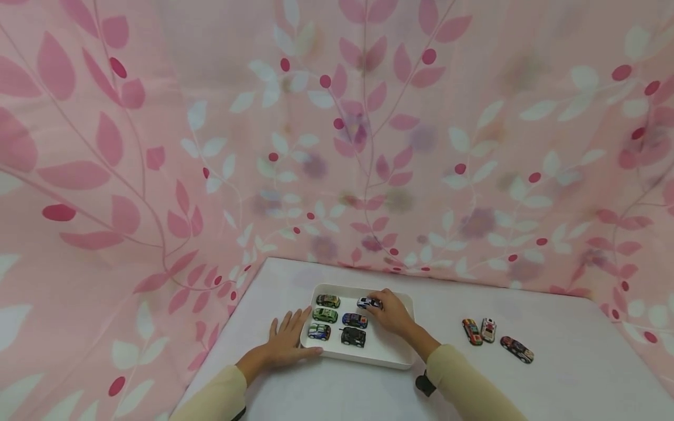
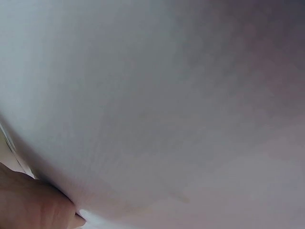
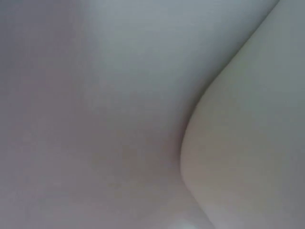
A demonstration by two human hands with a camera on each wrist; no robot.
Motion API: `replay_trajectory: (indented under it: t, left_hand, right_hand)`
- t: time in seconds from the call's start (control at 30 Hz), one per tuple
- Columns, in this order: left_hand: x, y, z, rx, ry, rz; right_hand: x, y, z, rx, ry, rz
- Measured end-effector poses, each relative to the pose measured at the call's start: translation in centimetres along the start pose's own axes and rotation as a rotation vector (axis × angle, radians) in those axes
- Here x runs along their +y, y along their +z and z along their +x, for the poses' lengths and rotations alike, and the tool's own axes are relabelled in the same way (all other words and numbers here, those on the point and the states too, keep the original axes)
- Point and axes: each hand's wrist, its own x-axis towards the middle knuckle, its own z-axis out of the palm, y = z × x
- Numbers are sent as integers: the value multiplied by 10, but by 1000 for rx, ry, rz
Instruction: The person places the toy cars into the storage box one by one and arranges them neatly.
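A shallow white tray (image 1: 387, 354) stands on the table with several toy cars in two columns. My right hand (image 1: 392, 314) pinches a white and dark toy car (image 1: 366, 302) at the top of the second column. Below it sit a blue toy car (image 1: 355, 320) and a black toy vehicle (image 1: 353, 337). The left column has a dark patterned car (image 1: 328, 300), a green car (image 1: 325, 315) and a white-blue car (image 1: 319, 332). My left hand (image 1: 286, 342), fingers spread, touches the tray's left side. Part of the left hand (image 2: 35, 202) appears in the left wrist view.
Right of the tray, a red-green car (image 1: 472, 331), a white-red car (image 1: 488, 330) and a dark car (image 1: 517, 349) lie on the white tablecloth (image 1: 568, 362). A small black object (image 1: 424, 385) shows beside the right sleeve (image 1: 463, 377). A pink patterned curtain (image 1: 326, 175) hangs behind.
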Motion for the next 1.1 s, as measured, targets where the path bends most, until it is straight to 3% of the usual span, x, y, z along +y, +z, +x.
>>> replay_trajectory:
  t: [0.13, 0.4, 0.53, 0.67, 0.8, 1.1]
  left_hand:
    - [-4, -1, 1, -24, -10, 12]
    - [-7, -3, 5, -29, -43, 35]
    - [-8, 2, 4, -21, -49, 24]
    - [0, 1, 2, -46, -58, 16]
    - [3, -2, 0, -64, -59, 10]
    - [2, -6, -1, -43, -48, 14]
  right_hand:
    - [-5, 5, 4, 20, 31, -5]
    - [-4, 12, 14, 45, -1, -33]
    - [0, 18, 12, 25, 66, -49]
    - [7, 17, 5, 1, 71, -44]
    - [12, 12, -1, -45, 65, -108]
    - [9, -5, -8, -118, 71, -249]
